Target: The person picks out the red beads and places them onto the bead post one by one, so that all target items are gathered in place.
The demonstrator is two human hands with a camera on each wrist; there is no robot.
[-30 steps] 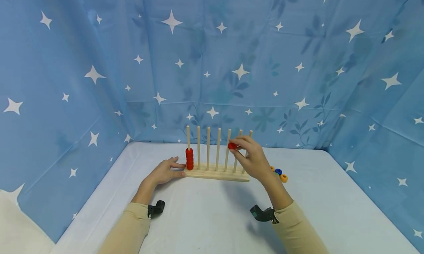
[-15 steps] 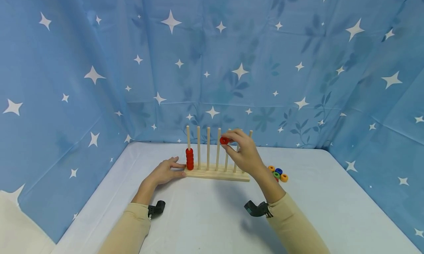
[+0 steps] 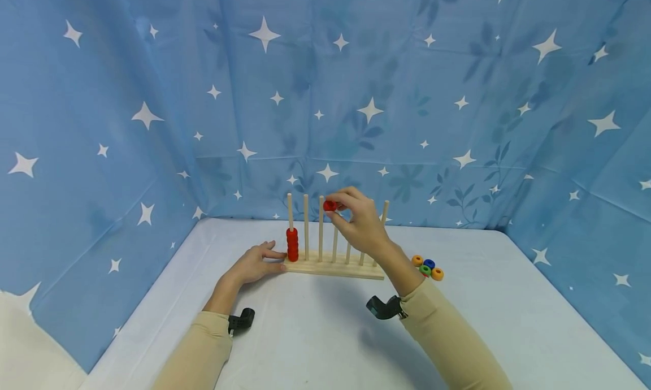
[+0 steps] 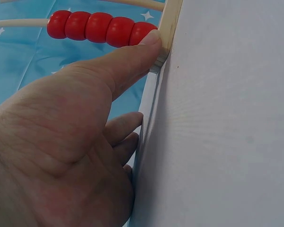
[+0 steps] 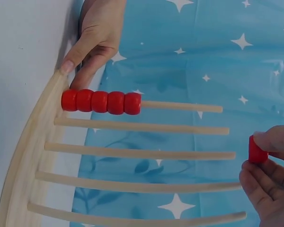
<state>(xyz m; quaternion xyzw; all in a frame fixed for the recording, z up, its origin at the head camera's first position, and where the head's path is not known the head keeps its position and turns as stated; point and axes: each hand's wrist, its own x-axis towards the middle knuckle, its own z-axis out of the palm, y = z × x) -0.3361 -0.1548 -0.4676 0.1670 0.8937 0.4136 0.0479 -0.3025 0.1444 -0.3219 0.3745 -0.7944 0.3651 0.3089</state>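
Observation:
My right hand [image 3: 360, 223] pinches a red bead [image 3: 329, 206] between thumb and fingers, up near the peg tops of a wooden bead rack [image 3: 333, 270]. In the right wrist view that bead [image 5: 258, 151] is off the pegs, beside their free ends. My left hand [image 3: 252, 264] grips the left end of the rack's base, thumb at the front edge and fingers behind. Several red beads [image 4: 98, 27] are stacked on the leftmost peg, right by the left thumb. The other pegs that show bear no beads; the right hand hides parts of some.
Right of the rack, loose beads lie on the white tabletop [image 3: 305, 333]: two yellow [image 3: 437, 274], one blue [image 3: 429, 264], one green [image 3: 425, 270], and a bit of red below the green. A blue star-patterned curtain [image 3: 325, 96] surrounds the table.
My right hand has moved left and slightly up with the red bead, from the right-hand pegs toward the middle ones. The left hand stays at the rack's end.

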